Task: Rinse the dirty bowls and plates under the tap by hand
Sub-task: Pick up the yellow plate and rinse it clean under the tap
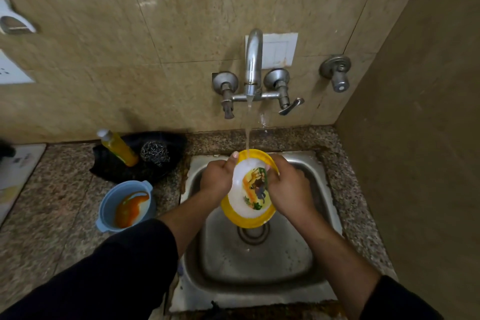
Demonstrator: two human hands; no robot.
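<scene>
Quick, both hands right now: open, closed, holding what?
Left hand: grips the yellow-rimmed plate at its left edge.
Right hand: grips the same plate's right edge.

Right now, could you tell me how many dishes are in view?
2: a yellow-rimmed plate held under the tap and a blue bowl on the counter to its left; others may be hidden.

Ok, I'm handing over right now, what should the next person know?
The left hand grips the yellow-rimmed plate by its left edge; right hand holds its right edge.
Plate is tilted over the sink, tap running onto its top.
Done: this plate's rinse is under way.
To do: finish it, then the blue bowl with orange sauce on the counter, left of the sink.
</scene>
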